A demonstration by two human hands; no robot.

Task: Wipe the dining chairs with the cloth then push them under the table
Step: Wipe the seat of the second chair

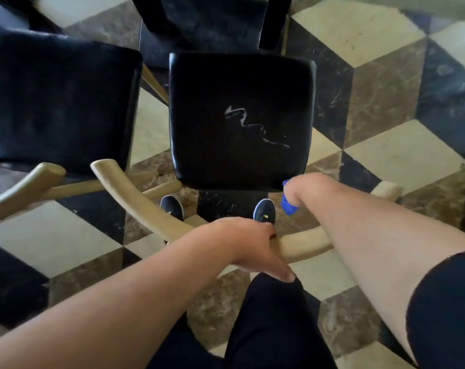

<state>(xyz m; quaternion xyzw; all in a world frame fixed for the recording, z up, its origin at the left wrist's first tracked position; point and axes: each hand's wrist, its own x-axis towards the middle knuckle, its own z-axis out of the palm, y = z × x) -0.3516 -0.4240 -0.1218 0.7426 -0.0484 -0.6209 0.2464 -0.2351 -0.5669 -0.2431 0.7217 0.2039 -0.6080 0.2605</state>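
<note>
Seen from above, a dining chair (240, 118) stands directly below: black padded seat with a pale squiggly scratch, curved tan wooden backrest. The left hand (248, 245) grips the backrest; the right hand (304, 189) clutches a blue cloth (288, 206) beside the seat's rear corner

Single head view, looking steeply down, close over chair seat (240, 121)
</note>
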